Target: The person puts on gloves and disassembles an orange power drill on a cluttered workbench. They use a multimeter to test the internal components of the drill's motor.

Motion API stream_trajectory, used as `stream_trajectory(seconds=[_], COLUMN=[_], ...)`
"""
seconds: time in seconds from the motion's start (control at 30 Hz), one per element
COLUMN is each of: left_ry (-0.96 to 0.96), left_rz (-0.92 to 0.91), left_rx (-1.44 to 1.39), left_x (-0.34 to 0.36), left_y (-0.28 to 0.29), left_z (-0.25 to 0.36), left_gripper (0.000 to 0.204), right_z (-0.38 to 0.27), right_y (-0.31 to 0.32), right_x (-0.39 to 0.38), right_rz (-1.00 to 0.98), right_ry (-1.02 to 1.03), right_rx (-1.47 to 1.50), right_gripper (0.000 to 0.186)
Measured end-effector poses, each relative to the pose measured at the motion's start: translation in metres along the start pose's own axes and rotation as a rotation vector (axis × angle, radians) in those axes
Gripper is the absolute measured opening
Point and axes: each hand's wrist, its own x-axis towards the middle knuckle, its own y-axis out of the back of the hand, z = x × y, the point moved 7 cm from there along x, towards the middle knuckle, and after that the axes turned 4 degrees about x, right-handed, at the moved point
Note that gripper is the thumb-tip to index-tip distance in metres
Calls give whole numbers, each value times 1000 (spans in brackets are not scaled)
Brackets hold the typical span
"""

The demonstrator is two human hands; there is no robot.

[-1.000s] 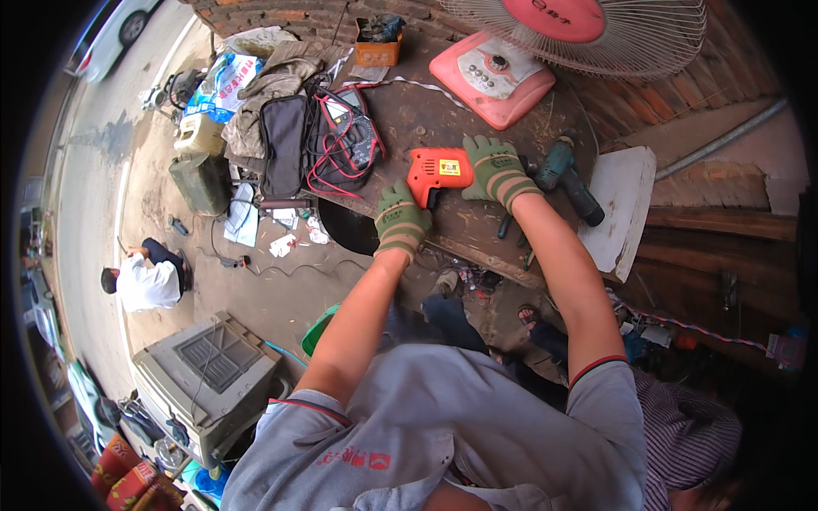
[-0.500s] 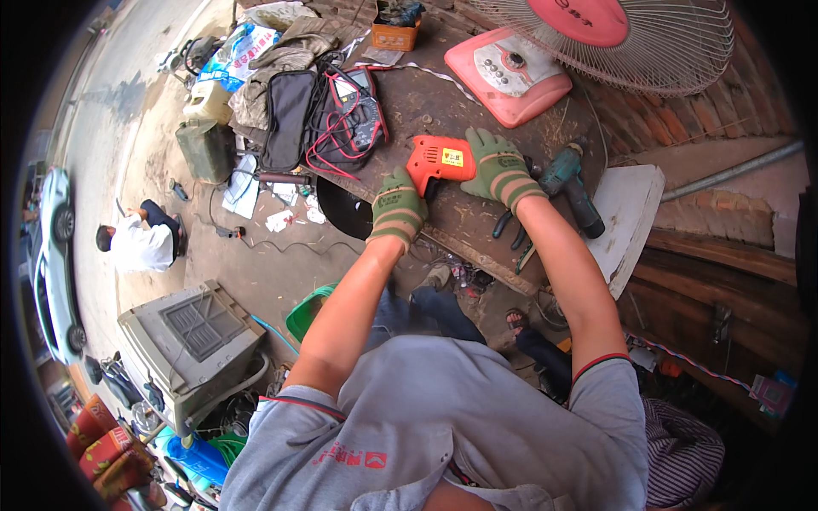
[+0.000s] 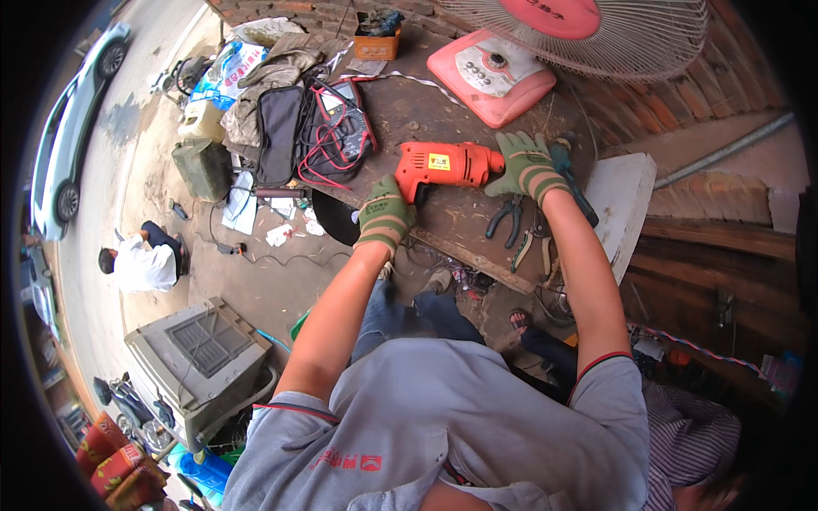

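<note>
An orange-red power drill [image 3: 456,165] with a yellow label lies across the workbench, its nose pointing right. My left hand [image 3: 385,213], in a green striped work glove, is closed around the lower part of its grip. At the nose end my gloved right hand [image 3: 527,168] has its fingers about the front of the drill, hiding the tip. A teal cordless drill [image 3: 583,203] lies beyond the right hand, partly covered by hand and forearm. Below that hand are dark-handled pliers [image 3: 504,218] and another hand tool [image 3: 521,252] near the bench edge.
A red-rimmed multimeter [image 3: 342,119] with tangled leads rests on its black case. A pink fan base [image 3: 503,94] and an orange box [image 3: 377,44] stand at the back. A white panel [image 3: 626,204] lies right. Someone in white [image 3: 146,262] squats by the road.
My right hand has shifted right, from over the front of the drill to its nose end, exposing more orange body. My left hand stays on the grip. The view has shifted slightly.
</note>
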Motion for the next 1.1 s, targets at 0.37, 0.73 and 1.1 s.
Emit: stream_trajectory(seconds=[0.37,0.73,1.1], left_ry=[-614,-666,-707], left_rz=[105,-15,-358], left_rx=[600,645,624], left_x=[67,73,79], left_y=[14,-6,15], left_z=[104,113,131], left_gripper=[89,67,74], right_z=[20,28,30], right_y=[-41,-37,-43], right_x=[12,9,9], right_rz=[98,-99,-47], right_ry=[-7,-117,-129], right_rx=[188,442,482], right_gripper=[64,49,52])
